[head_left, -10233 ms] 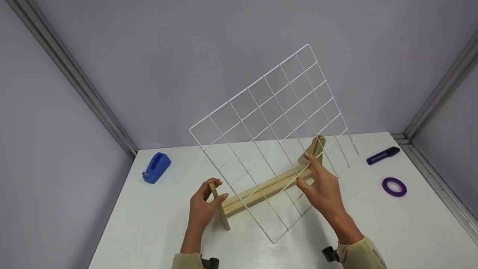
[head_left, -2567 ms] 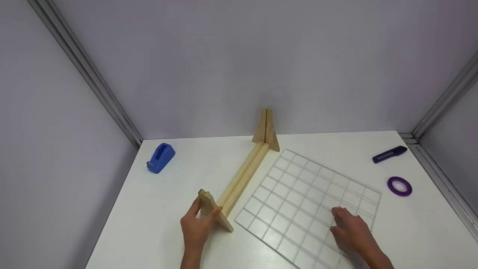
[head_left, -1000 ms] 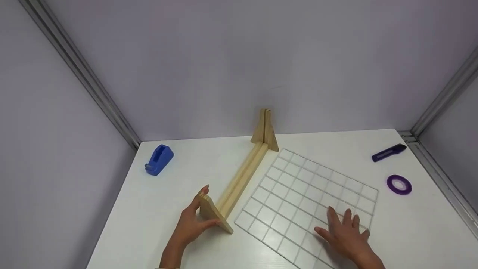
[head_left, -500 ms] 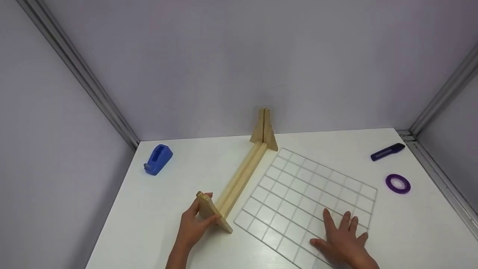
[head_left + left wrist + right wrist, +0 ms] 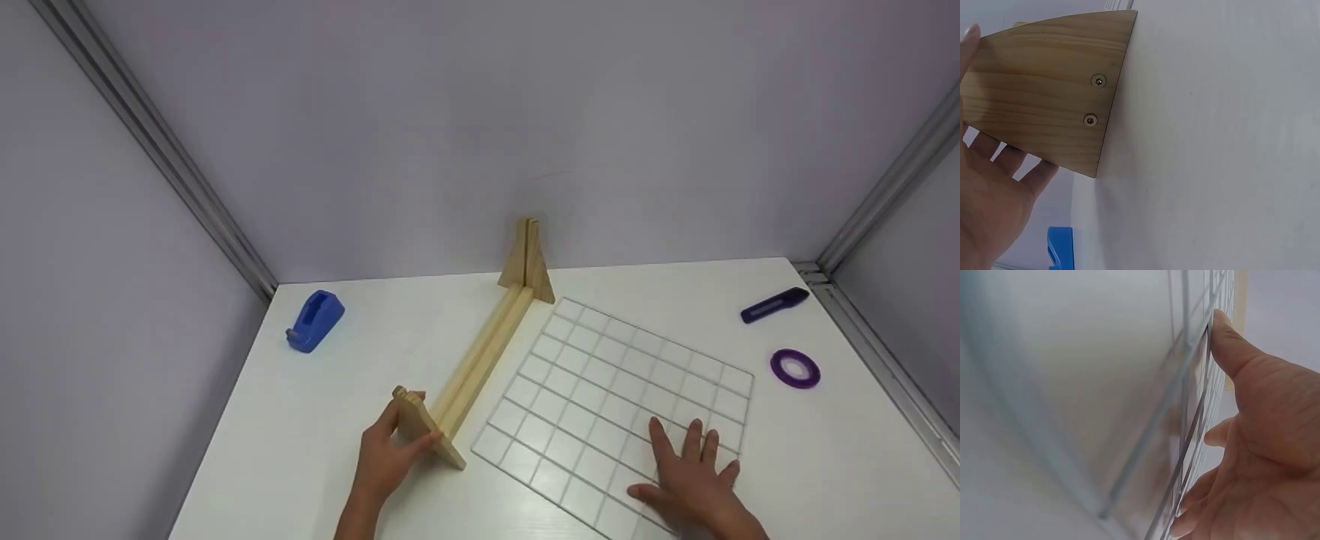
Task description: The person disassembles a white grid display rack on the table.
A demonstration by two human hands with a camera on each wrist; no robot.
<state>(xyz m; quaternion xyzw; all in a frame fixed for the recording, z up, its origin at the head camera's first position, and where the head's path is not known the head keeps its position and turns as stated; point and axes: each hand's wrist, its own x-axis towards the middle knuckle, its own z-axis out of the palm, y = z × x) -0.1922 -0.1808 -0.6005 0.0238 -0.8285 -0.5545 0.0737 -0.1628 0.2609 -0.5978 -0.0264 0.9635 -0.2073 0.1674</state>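
My left hand [image 5: 384, 459] grips the near end of a wooden stand [image 5: 480, 367], thumb on one side of the upright end board and fingers on the other. In the left wrist view, two hex-socket screws show in that end board [image 5: 1050, 84]. The stand's grooved bar runs away to a second, slotted end piece at the back. To its right a white wire grid panel [image 5: 622, 360] lies flat on the table, its near corner cut off by the frame. My right hand [image 5: 694, 480] rests spread on the panel, its thumb [image 5: 1235, 351] lying against the wires.
A blue tape dispenser [image 5: 316, 321] stands at the table's back left. Toward the right edge lie a dark purple utility knife [image 5: 775, 305] and a purple tape roll [image 5: 795, 369]. Grey walls border the white table [image 5: 262, 465].
Ten seconds ago my right hand held the grid panel raised over the stand; now the panel lies flat. The stand has turned to point backward. My right fingers have spread; little moved in the last half second.
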